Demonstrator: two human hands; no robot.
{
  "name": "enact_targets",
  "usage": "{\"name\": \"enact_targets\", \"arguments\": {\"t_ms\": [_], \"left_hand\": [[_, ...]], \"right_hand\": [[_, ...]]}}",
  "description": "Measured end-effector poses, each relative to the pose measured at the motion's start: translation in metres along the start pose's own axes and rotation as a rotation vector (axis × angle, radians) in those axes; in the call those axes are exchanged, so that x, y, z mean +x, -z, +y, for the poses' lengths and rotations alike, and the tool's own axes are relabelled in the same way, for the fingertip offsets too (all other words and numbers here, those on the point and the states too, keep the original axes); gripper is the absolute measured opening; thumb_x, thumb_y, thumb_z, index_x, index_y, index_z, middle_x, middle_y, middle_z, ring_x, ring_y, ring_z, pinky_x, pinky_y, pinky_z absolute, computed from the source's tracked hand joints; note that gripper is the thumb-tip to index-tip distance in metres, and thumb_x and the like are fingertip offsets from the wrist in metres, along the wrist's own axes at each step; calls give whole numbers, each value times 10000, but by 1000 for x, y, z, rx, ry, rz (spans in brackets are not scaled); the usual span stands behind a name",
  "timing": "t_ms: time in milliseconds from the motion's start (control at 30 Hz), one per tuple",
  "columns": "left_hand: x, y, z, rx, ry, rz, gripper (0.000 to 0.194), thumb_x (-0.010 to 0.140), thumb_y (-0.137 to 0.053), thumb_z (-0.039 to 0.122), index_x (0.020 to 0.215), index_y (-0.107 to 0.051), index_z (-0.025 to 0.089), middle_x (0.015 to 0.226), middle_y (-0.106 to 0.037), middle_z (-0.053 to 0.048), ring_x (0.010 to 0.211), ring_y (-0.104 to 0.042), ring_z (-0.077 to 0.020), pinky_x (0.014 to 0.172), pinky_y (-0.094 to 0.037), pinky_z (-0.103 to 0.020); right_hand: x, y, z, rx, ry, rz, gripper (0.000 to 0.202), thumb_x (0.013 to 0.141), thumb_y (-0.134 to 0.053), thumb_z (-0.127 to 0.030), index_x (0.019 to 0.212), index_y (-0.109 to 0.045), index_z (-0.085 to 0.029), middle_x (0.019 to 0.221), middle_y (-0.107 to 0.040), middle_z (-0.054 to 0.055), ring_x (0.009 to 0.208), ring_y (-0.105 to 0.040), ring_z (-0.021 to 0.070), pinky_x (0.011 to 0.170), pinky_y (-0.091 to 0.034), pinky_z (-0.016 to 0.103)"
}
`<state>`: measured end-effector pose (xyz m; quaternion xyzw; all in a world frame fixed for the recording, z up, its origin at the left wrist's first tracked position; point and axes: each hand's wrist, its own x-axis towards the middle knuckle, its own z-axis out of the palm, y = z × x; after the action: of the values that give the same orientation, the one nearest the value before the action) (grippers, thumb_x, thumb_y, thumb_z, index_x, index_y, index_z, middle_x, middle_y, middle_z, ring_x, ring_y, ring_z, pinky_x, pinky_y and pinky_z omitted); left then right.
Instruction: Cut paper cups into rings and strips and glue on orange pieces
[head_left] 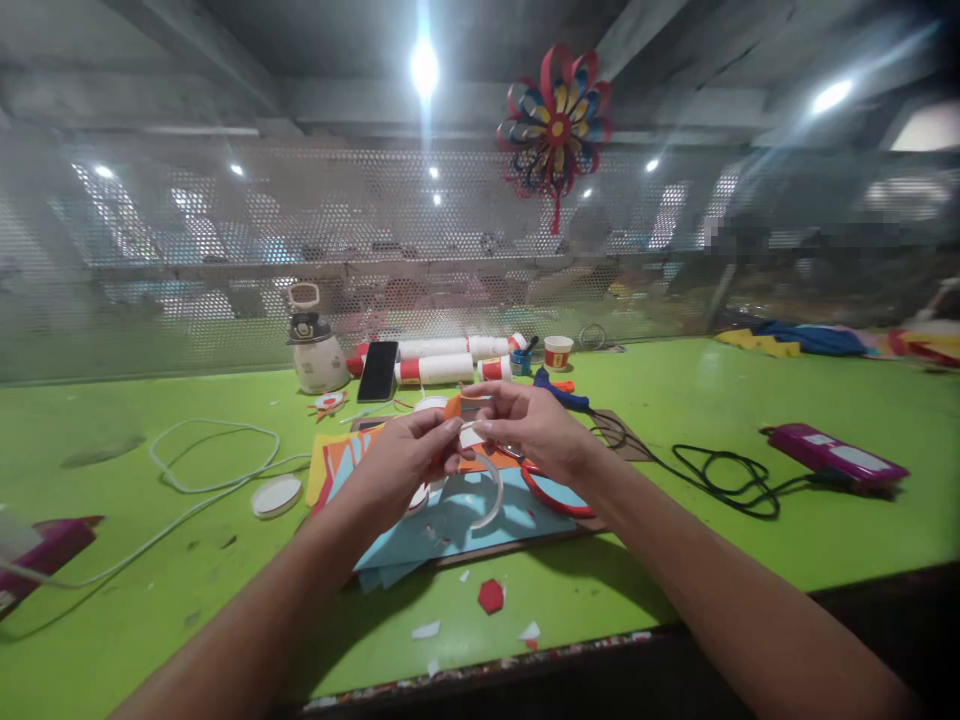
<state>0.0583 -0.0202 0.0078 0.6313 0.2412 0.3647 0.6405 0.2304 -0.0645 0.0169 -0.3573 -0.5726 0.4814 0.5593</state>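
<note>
Two hands met above the green table (750,400), and the scene ran from left to right like this. At the far left edge lay a magenta box (45,548) with a white cable (202,470) looping away from it, and a white lid (276,496) lay near the loop. Behind these stood a small white iron (315,345), a dark phone (378,371) leaning on white rolls (442,360), and a paper cup (558,352). The left hand (409,465) was closed, thumb and forefinger pinched on a white strip (491,490) that curled down in an arc over sheets of blue paper (450,530) and orange paper (352,450). The right hand (529,420) was closed too, pinching the strip's upper end, its fingertips touching the left's. To work the strip well, I judged, both pinches should stay close together and light, so the thin band would bend smoothly and not crease. Red-handled scissors (551,495) lay under the right wrist, a blue glue gun (559,392) sat behind it, and its black cord (720,475) coiled toward a second magenta box (832,455). A paper pinwheel (555,125) hung on the mesh screen. Red marks showed on the cup and rolls, yet no writing could be read.
</note>
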Motion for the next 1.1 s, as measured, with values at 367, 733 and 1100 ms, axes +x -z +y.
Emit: {"name": "enact_targets", "arguments": {"t_ms": [367, 733, 1100], "left_hand": [[2, 5, 1, -81, 105, 33, 218, 648, -821, 291, 725, -675, 148, 801, -638, -18, 678, -522, -93, 664, -428, -218], [4, 16, 8, 39, 50, 139, 294, 596, -837, 335, 631, -635, 123, 553, -426, 42, 491, -302, -48, 449, -214, -199], [7, 22, 6, 51, 53, 197, 300, 588, -827, 349, 650, -649, 116, 552, -462, 34, 478, -298, -44, 459, -164, -219]], "right_hand": [[0, -2, 2, -144, 0, 15, 237, 847, -656, -97, 1073, -607, -151, 684, -572, -72, 578, -579, 100, 637, -529, 294], [30, 47, -7, -766, -146, 346, 282, 935, -579, -320, 1169, -589, -162, 1143, -632, 73, 937, -646, 203, 787, -549, 402], [50, 143, 39, -1473, -525, 464, 309, 924, -597, -303, 1203, -576, -172, 1224, -598, 87, 1023, -621, 231, 848, -527, 444]]}}
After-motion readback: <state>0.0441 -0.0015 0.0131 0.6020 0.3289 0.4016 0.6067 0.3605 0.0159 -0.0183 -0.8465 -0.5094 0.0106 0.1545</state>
